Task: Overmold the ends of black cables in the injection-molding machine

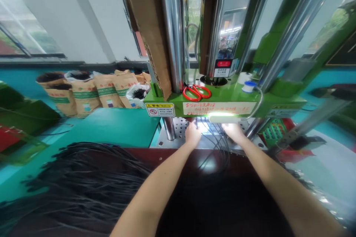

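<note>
Both my hands reach under the green press head point(178, 98), to either side of a brightly lit metal mould area point(207, 129). My left hand point(193, 135) is at its left side with fingers curled; their tips are hidden by the hand and the press. At the right side, my right hand point(233, 132) is also curled, and what its fingers grip cannot be made out. Several thin black cables point(218, 140) run from the mould between my hands and hang toward me over the dark red table edge.
A large heap of black cables point(91, 181) lies at left on the table. Red-handled scissors point(197, 92) and a white-and-blue spool point(249, 87) rest on the press head. A lit lamp point(225, 118) hangs at its front. Paper sacks point(86, 98) stand behind the green table point(125, 127).
</note>
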`<state>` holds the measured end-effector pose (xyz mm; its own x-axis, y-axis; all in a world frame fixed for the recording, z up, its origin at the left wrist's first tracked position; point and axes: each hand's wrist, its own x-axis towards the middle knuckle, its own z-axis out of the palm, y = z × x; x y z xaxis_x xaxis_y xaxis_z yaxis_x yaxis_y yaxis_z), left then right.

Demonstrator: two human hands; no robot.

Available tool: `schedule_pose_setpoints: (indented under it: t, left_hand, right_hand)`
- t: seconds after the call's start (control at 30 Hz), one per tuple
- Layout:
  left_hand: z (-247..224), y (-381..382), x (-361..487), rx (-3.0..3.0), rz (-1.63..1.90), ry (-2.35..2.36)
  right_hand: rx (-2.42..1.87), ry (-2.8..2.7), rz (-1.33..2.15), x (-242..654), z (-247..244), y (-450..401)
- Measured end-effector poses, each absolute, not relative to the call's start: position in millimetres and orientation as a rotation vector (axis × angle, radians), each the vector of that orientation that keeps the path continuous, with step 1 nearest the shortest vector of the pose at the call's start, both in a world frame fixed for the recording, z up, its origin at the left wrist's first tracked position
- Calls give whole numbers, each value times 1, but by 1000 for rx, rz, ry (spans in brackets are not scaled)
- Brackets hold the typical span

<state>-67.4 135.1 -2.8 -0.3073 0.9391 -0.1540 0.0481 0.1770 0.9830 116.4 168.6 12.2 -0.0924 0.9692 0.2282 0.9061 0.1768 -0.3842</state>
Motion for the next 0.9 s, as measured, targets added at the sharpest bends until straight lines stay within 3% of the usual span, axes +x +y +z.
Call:
schedule_pose_setpoints:
  t: [0.07, 0.2, 0.6, 0.9]
  left_hand:
    - [-5, 134, -72, 1301, 1214, 1717]
    - [-8, 137, -73, 1854, 786, 1995]
    - [27, 137, -56, 1993, 567, 2121]
    - [28, 137, -46, 2042, 484, 2113]
  right_hand:
    - [-1781, -2079, 109, 116, 11, 171]
    - [-1807, -2161, -30, 113, 2, 174]
    - [-1820, -2277, -133, 101, 19, 164]
    - [-1849, -2314, -173, 92, 16, 160]
